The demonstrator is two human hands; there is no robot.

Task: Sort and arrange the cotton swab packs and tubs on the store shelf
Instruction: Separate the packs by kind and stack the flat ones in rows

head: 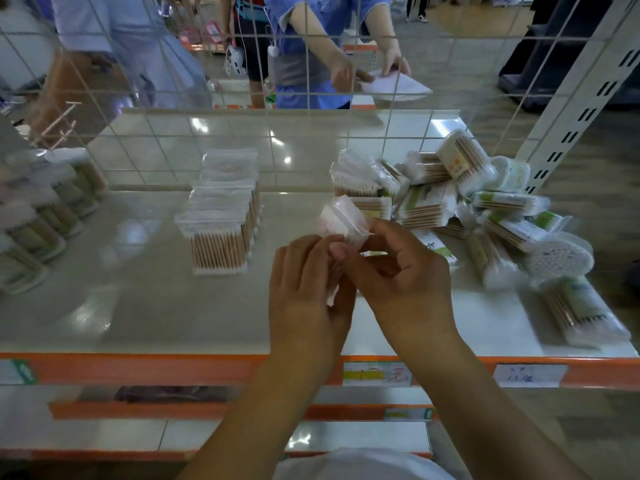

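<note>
White wire mesh grid panel (308, 81) behind; slotted white metal upright post (568, 133) at right; handwritten paper price labels (530, 375) on the front edge; beyond the mesh, person in blue top (311, 15) holding white papers (394, 85).

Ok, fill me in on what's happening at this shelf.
A person is sorting cotton swab packs on a store shelf. Both hands, left hand and right hand, hold one clear pack above the shelf. A neat row of packs stands at the middle, tubs line the left edge, and an unsorted pile lies on the right. Behind the wire grid another person handles papers.
</note>
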